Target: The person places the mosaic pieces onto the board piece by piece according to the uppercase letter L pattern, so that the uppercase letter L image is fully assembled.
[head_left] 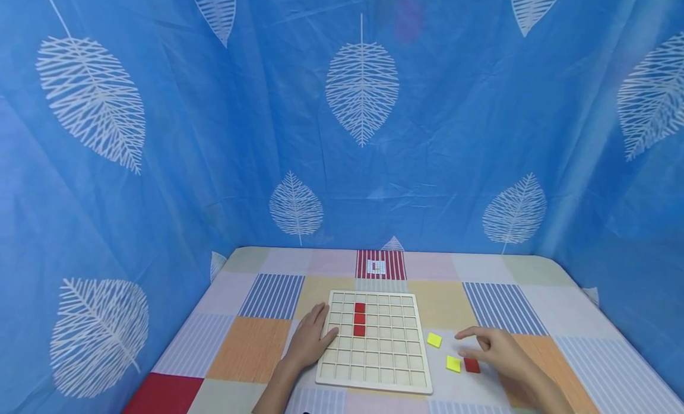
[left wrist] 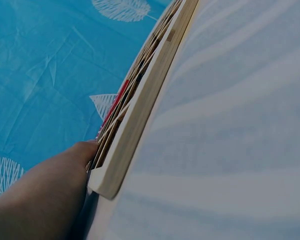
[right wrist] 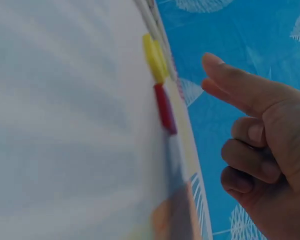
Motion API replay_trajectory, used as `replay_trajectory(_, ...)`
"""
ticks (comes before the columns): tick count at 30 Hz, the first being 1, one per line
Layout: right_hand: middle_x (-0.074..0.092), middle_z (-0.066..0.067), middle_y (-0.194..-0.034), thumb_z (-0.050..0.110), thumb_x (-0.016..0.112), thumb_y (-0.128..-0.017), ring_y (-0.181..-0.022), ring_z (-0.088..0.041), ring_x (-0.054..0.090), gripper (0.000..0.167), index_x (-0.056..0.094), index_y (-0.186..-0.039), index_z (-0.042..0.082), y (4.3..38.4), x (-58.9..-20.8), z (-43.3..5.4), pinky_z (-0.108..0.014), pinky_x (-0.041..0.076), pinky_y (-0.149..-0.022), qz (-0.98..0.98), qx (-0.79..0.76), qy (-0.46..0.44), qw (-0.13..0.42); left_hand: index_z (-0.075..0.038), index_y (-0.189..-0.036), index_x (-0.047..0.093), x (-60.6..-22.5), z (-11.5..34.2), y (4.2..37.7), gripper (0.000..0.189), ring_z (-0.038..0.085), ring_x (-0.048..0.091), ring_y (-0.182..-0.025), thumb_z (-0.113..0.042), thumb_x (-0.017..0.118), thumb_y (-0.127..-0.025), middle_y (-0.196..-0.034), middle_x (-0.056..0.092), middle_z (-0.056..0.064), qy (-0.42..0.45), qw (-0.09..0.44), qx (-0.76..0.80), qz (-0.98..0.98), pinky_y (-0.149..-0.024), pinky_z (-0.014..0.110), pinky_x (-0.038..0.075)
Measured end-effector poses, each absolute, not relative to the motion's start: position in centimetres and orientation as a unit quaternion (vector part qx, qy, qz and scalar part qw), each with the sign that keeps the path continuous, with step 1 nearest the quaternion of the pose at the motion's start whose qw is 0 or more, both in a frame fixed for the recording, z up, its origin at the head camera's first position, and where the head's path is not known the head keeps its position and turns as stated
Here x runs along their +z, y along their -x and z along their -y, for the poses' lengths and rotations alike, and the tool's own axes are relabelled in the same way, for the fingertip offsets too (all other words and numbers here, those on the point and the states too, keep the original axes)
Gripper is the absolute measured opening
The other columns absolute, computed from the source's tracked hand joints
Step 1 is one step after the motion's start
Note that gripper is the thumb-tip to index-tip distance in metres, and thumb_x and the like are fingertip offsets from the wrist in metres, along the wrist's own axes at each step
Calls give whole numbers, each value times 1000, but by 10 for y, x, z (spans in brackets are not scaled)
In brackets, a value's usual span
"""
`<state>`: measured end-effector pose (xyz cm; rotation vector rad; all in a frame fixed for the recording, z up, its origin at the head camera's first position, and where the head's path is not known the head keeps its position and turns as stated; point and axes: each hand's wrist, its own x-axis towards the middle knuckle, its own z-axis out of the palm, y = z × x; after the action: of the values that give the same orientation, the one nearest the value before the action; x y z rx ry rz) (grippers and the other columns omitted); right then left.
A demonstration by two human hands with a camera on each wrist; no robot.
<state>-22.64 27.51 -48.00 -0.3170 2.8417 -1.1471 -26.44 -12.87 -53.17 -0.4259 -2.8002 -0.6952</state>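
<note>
A cream square grid board (head_left: 374,385) lies on the table, with three red square tiles (head_left: 360,319) in one column of its cells. My left hand (head_left: 311,338) rests at the board's left edge, its fingers extended alongside and the thumb over the rim. To the right of the board are two loose yellow tiles (head_left: 453,364) and one red tile (head_left: 472,365). Over these hovers my right hand (head_left: 494,350), holding nothing; index finger and thumb reach out apart in the head view. The right wrist view shows its other fingers curled in.
A small printed card (head_left: 376,267) with a grid pattern lies beyond the board, near the table's far edge. The patchwork tablecloth (head_left: 256,348) covers the table. Blue curtains (head_left: 427,135) with white leaves stand behind and at both sides.
</note>
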Motion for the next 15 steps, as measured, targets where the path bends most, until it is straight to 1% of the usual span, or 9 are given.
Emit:
replay_trajectory(1,36,3,-57,34,75,-75,-48,-6,30,32,70,-100,15,224,-482,-279,-20,26,-41,-919,-375,107,49,2,-137,39,-532,129,264,64,38,35,-128,-42,50,-92,-142,35,19,146,112,-236,954,-102,50,31)
replay_trajectory(4,40,0,-62,36,74,-76,-50,-7,34,32,71,-100,17,219,-489,-290,-21,29,-43,-912,-379,134,81,2,-137,39,-532,129,266,64,38,35,-128,-42,50,-92,-142,35,19,147,113,-236,954,-102,50,32)
replay_trajectory(6,42,-1,-64,37,74,-75,-52,-8,37,32,71,-100,19,217,-492,-293,-23,31,-45,-911,-375,149,85,2,-138,39,-533,130,266,64,38,35,-128,-42,50,-92,-142,35,19,147,113,-235,954,-102,50,32)
replay_trajectory(9,40,1,-61,39,76,-73,-51,-8,36,34,70,-100,20,214,-495,-296,-22,30,-45,-914,-370,139,93,1,-138,39,-533,130,267,65,37,35,-128,-43,50,-92,-142,35,18,143,111,-236,955,-103,50,31)
replay_trajectory(15,38,5,-57,38,76,-72,-49,-6,35,34,70,-100,20,213,-501,-298,-20,29,-44,-921,-360,126,80,1,-138,39,-532,129,266,65,38,33,-129,-44,49,-92,-143,34,18,142,102,-238,955,-103,51,30)
